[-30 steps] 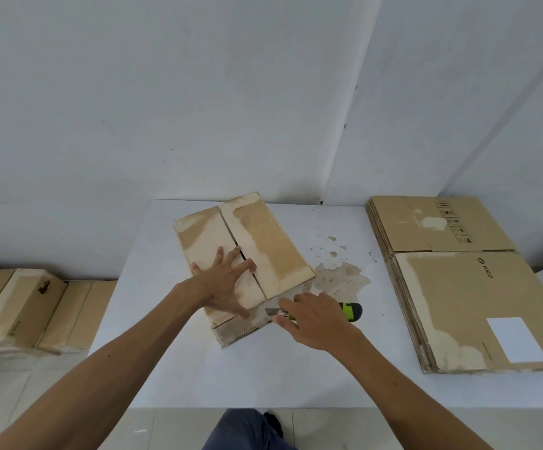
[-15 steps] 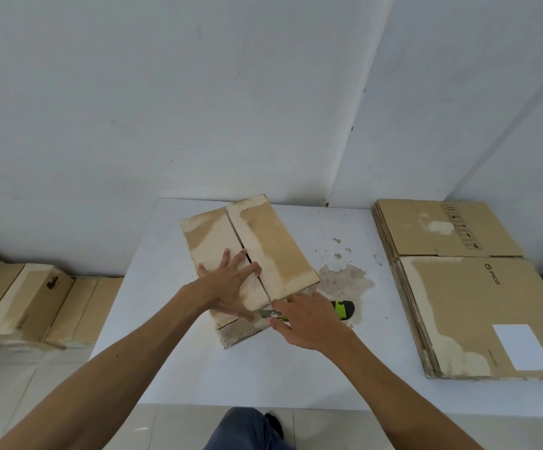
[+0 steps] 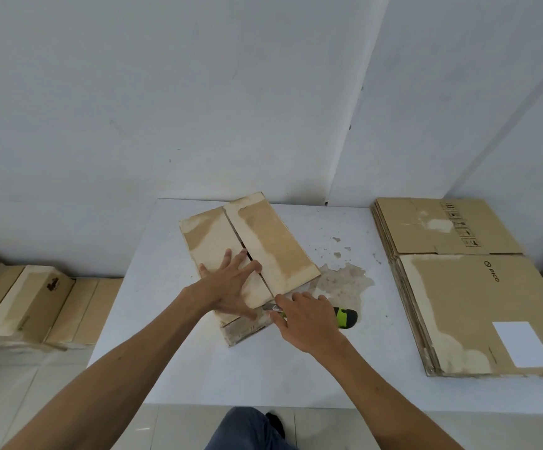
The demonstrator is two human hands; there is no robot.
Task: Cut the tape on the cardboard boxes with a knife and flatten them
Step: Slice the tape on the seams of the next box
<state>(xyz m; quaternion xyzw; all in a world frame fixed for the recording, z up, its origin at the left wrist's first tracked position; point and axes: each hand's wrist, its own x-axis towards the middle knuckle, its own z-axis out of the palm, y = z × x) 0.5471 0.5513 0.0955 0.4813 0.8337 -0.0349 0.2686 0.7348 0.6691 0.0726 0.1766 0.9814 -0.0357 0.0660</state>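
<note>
A closed cardboard box (image 3: 273, 241) lies on the white table (image 3: 172, 358), its two top flaps meeting in a centre seam. My left hand (image 3: 231, 285) presses flat on the left flap, fingers spread beside the seam. My right hand (image 3: 305, 319) grips a utility knife (image 3: 344, 317) with a green and black handle. The knife's blade end sits at the near end of the seam, at the box's front edge. Most of the handle is hidden under my fingers.
A stack of flattened cardboard boxes (image 3: 471, 287) lies on the table's right side. Several assembled boxes (image 3: 33, 303) sit on the floor at the left. Worn patches (image 3: 344, 280) mark the tabletop right of the box. The wall stands directly behind the table.
My right hand has moved the knife left and forward, from beside the box to the near end of the seam. My left hand stays pressed on the left flap.
</note>
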